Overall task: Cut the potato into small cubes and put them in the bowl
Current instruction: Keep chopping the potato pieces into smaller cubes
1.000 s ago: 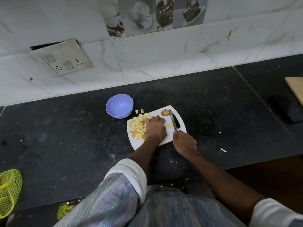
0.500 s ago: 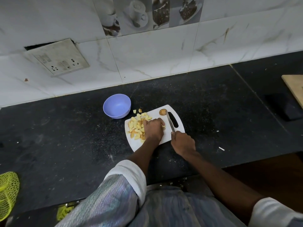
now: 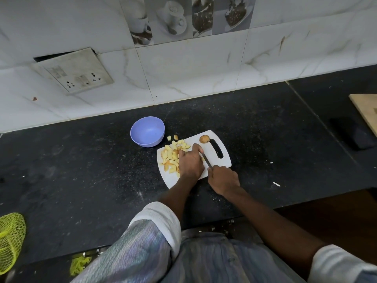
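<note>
R hand (image 3: 223,179) grips knife (image 3: 206,160) | L hand (image 3: 190,163) on potato pcs (image 3: 170,157) | no legible text

One bowl (image 3: 147,131), one knife (image 3: 206,160), two hands (image 3: 190,163).

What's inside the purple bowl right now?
The purple bowl shows only its bare inside. The potato pieces lie on the white cutting board; the left hand covers some.

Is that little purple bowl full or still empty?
Empty. The round purple plastic bowl shows only its bare inside; the yellow potato pieces all lie on the white cutting board or beside it.
</note>
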